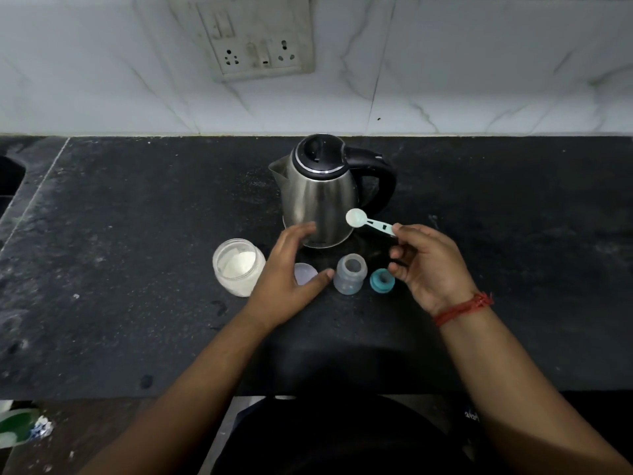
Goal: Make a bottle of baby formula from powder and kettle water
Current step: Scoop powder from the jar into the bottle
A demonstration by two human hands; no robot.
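From the head view, a black stone counter runs along a white wall. A steel kettle with a black lid and black handle stands near the back edge of the counter, about in the middle. Its spout points left and its handle points right.

In front of the kettle, nearer the front edge, four small things sit in a row. At the left is an open jar with white powder inside. Next comes a small pale round lid, partly hidden by a hand. Then comes a small clear baby bottle, standing up with its top open. Just to the right of the bottle is a teal ring cap.

The left hand is above the counter between the jar and the bottle. Its fingers are spread and loose, and it holds nothing. The thumb tip is near the bottle.

The right hand pinches the handle end of a little scoop between thumb and finger. The round bowl of the scoop shows in front of the kettle's lower side. A red thread band is on that wrist.

A white socket plate is on the wall behind the kettle.
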